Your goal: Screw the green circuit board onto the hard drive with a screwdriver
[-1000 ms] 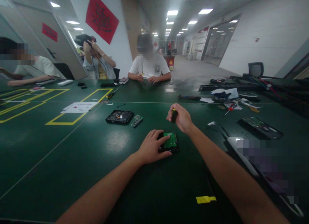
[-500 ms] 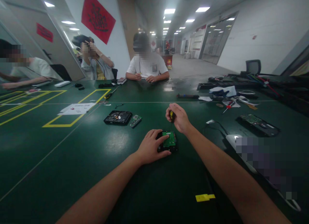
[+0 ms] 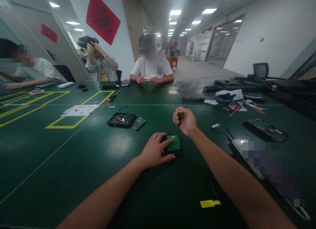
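A hard drive (image 3: 174,144) lies with its green circuit board facing up. My left hand (image 3: 156,150) holds it against the table, with the thumb along the near edge, the index finger across the board and the other fingers at the far left. Above the drive's far edge, my right hand (image 3: 187,121) is closed round the yellow-and-black handle of a screwdriver (image 3: 181,115). Its thin shaft points down towards the far edge of the board; whether the tip sits in a screw is too small to tell.
Left of the drive lie a black drive casing (image 3: 121,119) and a loose circuit board (image 3: 139,123). Another hard drive (image 3: 266,129) and a white power strip (image 3: 247,156) are at right. A second screwdriver (image 3: 114,95) lies farther back. Other people sit across the green table (image 3: 74,173).
My right hand has turned, so more of the screwdriver's handle shows. The left hand keeps its place on the hard drive. The view has shifted slightly.
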The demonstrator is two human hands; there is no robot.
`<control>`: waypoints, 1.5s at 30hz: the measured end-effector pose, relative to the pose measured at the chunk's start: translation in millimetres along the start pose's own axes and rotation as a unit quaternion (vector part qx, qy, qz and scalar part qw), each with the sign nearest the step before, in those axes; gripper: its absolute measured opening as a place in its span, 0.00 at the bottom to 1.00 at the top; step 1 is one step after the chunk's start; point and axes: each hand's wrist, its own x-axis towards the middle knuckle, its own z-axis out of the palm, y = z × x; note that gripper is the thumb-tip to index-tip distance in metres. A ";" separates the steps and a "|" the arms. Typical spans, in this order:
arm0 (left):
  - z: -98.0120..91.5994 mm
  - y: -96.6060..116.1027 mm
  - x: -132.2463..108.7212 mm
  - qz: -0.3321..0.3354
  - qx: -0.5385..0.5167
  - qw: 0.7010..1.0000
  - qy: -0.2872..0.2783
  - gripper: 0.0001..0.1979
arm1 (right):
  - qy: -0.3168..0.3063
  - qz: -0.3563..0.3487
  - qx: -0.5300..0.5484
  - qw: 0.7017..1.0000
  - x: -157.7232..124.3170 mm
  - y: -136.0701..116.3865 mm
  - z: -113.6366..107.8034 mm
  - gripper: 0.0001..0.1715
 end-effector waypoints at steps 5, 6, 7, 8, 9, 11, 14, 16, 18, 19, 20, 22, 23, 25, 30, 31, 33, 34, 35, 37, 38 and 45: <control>-1.1 0.6 -0.3 0.001 0.003 1.000 -0.001 0.38 | 0.009 -0.013 -0.010 1.000 1.3 2.6 -1.0 0.14; -1.1 0.8 -0.5 0.000 0.003 1.000 -0.002 0.38 | 0.016 -0.020 -0.013 1.000 1.7 3.4 -1.2 0.14; -1.0 0.9 -0.7 -0.001 0.003 1.000 -0.001 0.38 | 0.023 -0.028 -0.018 0.999 2.1 4.0 -1.4 0.14; -0.9 1.1 -0.9 0.000 0.003 1.000 -0.002 0.38 | 0.028 -0.036 -0.021 0.999 2.5 4.5 -1.6 0.14; -0.6 1.1 -1.0 0.000 0.004 1.000 -0.001 0.37 | 0.038 -0.045 -0.023 0.998 3.0 4.9 -1.7 0.14; 0.3 1.1 -1.2 -0.001 0.007 1.000 0.003 0.37 | 0.049 -0.049 -0.031 0.997 3.8 5.1 -2.1 0.14; 1.7 1.0 -1.5 -0.002 0.005 1.000 0.007 0.37 | 0.066 -0.049 -0.039 0.996 4.4 5.3 -2.5 0.14; 2.4 1.0 -1.5 -0.005 0.004 1.000 0.010 0.37 | 0.068 -0.045 -0.039 0.996 3.9 5.2 -3.0 0.14; 3.1 1.0 -1.1 -0.007 0.003 1.000 0.012 0.37 | 0.057 -0.038 -0.037 0.997 2.3 4.5 -4.0 0.14; 3.4 0.8 -0.8 -0.007 0.002 1.000 0.013 0.37 | 0.047 -0.032 -0.035 0.998 1.1 3.8 -4.7 0.14; 3.9 0.5 -0.5 -0.009 0.001 1.000 0.014 0.36 | 0.036 -0.025 -0.029 0.999 -0.3 2.9 -5.5 0.14; 4.6 -0.3 0.2 -0.012 0.000 1.000 0.015 0.36 | 0.021 -0.018 -0.017 0.999 -3.5 0.7 -7.1 0.14; 4.8 -0.8 0.5 -0.013 0.001 1.000 0.014 0.36 | 0.014 -0.015 -0.016 1.000 -5.3 -0.4 -7.6 0.14; 4.9 -1.8 0.8 -0.012 0.004 1.000 0.009 0.36 | -0.002 -0.009 -0.024 1.000 -9.0 -2.5 -7.6 0.14; 4.9 -3.2 0.2 0.002 0.005 1.000 0.005 0.36 | -0.034 0.006 -0.054 0.998 -18.2 -4.5 0.2 0.10; 5.2 -3.5 0.1 0.004 0.003 1.000 0.009 0.36 | -0.040 0.009 -0.059 0.997 -20.1 -4.6 2.1 0.10; 6.0 -4.2 -0.1 0.007 0.000 1.000 0.015 0.36 | -0.047 0.010 -0.068 0.997 -23.9 -4.8 5.1 0.09; 6.5 -4.6 -0.2 0.009 -0.001 1.000 0.016 0.36 | -0.049 0.011 -0.072 0.996 -25.9 -5.0 6.0 0.08; 6.9 -5.0 -0.3 0.011 -0.002 1.000 0.016 0.35 | -0.050 0.012 -0.075 0.996 -27.9 -5.3 6.4 0.08; 7.4 -5.5 -0.3 0.013 -0.002 1.000 0.017 0.35 | -0.051 0.007 -0.080 0.995 -31.5 -5.7 6.3 0.07; 7.4 -5.4 -0.3 0.014 -0.001 1.000 0.019 0.35 | -0.048 0.000 -0.082 0.995 -32.9 -6.0 6.0 0.07; 5.6 -3.9 -0.1 0.021 -0.006 0.999 0.032 0.34 | -0.003 -0.094 -0.165 0.982 -34.9 -11.7 6.5 0.12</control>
